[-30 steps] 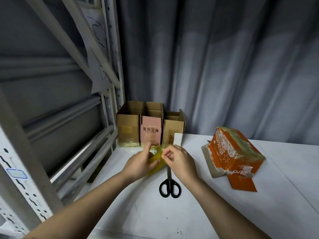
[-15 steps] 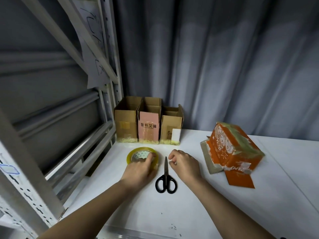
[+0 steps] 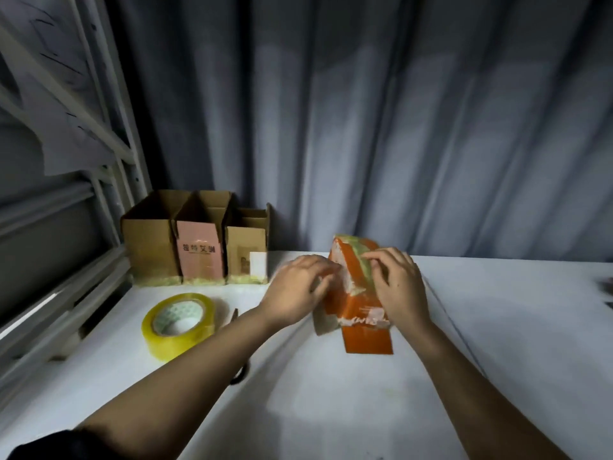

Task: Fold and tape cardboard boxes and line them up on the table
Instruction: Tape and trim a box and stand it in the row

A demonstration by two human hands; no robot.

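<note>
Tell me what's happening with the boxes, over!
Left hand and right hand both on the orange box, not yet in line. Three boxes lined up. Tape roll lying clear.

The tabletop (image 3: 497,343) was smooth, white and matt, with a faint sheen. The orange box (image 3: 360,313) was printed cardboard, torn to pale, rough fibre along its edges, with glossy yellowish tape over its top. Three boxes (image 3: 195,240) at the back were plain matt cardboard, one pink-faced. The tape roll (image 3: 180,325) was glossy, translucent yellow plastic. The curtain (image 3: 398,127) was soft grey cloth in folds. The rack (image 3: 109,127) looked like painted metal, with paper sheets hung on it.
</note>
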